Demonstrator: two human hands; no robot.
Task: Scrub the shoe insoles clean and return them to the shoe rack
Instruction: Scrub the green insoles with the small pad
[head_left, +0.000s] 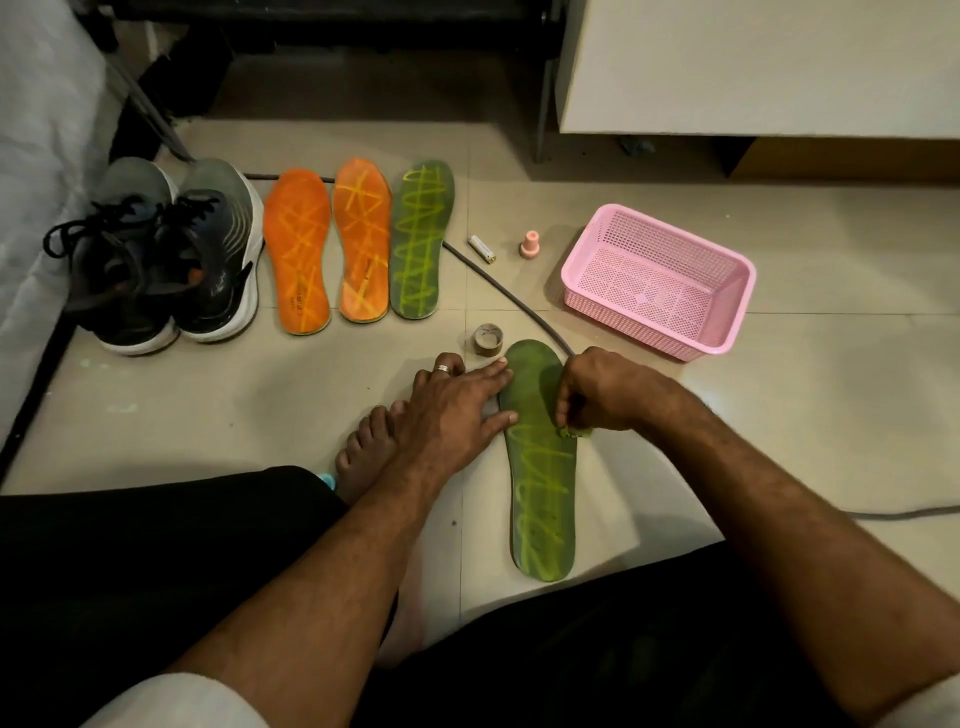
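Note:
A green insole (540, 499) with yellow zigzag marks lies lengthwise on the floor tiles in front of me. My left hand (457, 410) lies flat, fingers straight, pressing on the insole's left edge near the toe end. My right hand (602, 395) is curled over the insole's middle and grips a small green scrub pad (576, 431), mostly hidden under the fingers. Two orange insoles (297, 254) (363, 239) and a second green insole (421, 239) lie side by side further back.
A pair of dark sneakers (166, 260) stands left of the insoles. A pink plastic basket (660, 280) sits to the right. A tape roll (488, 339), a battery (482, 248), a pink cap (530, 244) and a grey cable (509, 296) lie between. My bare foot (363, 457) is beside my left hand.

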